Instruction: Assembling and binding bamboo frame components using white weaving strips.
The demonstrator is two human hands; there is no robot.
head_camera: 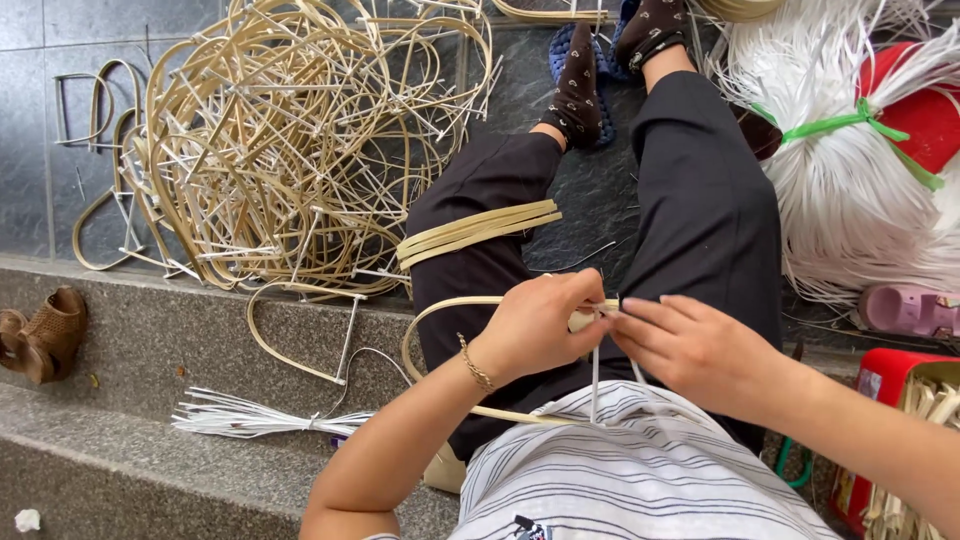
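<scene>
A doorstep craft workspace: stone steps [150,340], heaped bamboo frames [290,140], bundled white strips [850,190].

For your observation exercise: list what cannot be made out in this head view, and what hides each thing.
- Where the white strip meets the cane hoop: hidden by the left hand and right hand.
- Hoop's near side: hidden under the left arm and striped shirt.
- Red box: cut by the right edge.
- Sandal: cut by the left edge.

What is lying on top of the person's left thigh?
A small stack of flat bamboo strips lies across the left thigh. Nearer the body, the left hand covers where the bent bamboo loop meets the white strip.
</scene>
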